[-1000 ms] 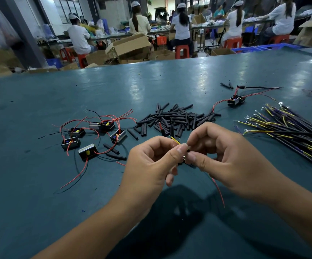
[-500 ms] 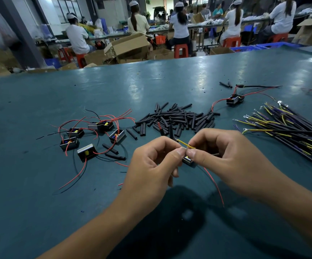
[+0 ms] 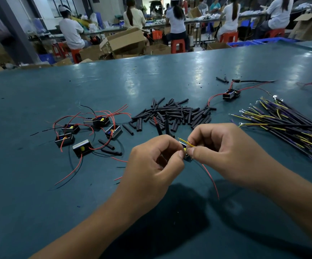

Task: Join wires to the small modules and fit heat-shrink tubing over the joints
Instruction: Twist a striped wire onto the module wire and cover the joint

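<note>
The module (image 3: pixel 186 153) is pinched by the left hand (image 3: pixel 151 165); the yellow wire (image 3: pixel 186 142) – slanting up-left – is pinched by the right hand (image 3: pixel 224 152).

no legible text, labels, brands, numbers or signs anywhere

on the table (image 3: pixel 39 212), modules (image 3: pixel 87 131) lie left, heat-shrink tubing pieces (image 3: pixel 173 114) centre, a wire bundle (image 3: pixel 286 128) right; both hands (image 3: pixel 185 156) meet in front; workers (image 3: pixel 175 21) sit behind.
</note>
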Available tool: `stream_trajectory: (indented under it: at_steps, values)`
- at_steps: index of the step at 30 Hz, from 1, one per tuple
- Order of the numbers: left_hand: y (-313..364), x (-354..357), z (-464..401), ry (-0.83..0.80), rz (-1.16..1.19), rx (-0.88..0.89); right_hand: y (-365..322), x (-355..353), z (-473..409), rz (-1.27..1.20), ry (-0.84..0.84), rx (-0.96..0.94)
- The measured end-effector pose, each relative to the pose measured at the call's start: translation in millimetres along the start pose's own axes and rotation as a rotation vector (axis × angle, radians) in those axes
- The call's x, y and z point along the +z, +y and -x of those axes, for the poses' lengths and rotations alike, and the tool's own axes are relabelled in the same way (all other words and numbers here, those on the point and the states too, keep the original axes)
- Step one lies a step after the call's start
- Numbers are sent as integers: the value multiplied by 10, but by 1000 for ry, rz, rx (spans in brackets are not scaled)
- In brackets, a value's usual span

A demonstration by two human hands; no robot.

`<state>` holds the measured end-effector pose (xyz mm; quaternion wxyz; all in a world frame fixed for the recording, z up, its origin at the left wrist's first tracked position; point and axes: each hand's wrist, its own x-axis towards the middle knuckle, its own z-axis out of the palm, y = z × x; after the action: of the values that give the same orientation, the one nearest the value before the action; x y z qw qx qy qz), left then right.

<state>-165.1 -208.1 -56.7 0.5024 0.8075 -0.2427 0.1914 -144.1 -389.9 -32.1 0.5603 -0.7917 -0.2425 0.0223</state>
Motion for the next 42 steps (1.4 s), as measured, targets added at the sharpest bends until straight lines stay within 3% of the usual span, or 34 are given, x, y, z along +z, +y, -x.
stream_trajectory:
  at_steps: [3,9,14,16,20,26,30,33,37,40,42]
  values:
    - [11,-5,-16,31,-249,180,0,-2,-6,4,-9,-5]
    - [-13,-30,-31,42,-506,356,-4,7,-12,27,4,-4]
    - [-25,-30,-50,35,-461,326,1,8,-23,61,7,-22]
    - [-19,-33,-41,10,-346,223,3,16,-25,62,4,-36]
    - [-21,-36,-58,-79,230,-206,6,17,-25,57,-12,-68]
    - [30,-14,-96,-273,733,-686,24,15,13,226,20,-174]
    - [49,-56,-88,-383,805,-776,19,11,23,538,-3,-325]
    - [28,-57,-77,-243,610,-552,25,18,14,448,9,-273]
    - [-34,-44,-53,-47,-90,81,9,31,-3,153,-13,-101]
    - [-65,-49,-56,-3,-540,529,-5,21,-22,-49,-52,40]
    - [-104,-59,-67,3,-707,692,-5,8,-26,-221,-84,128]
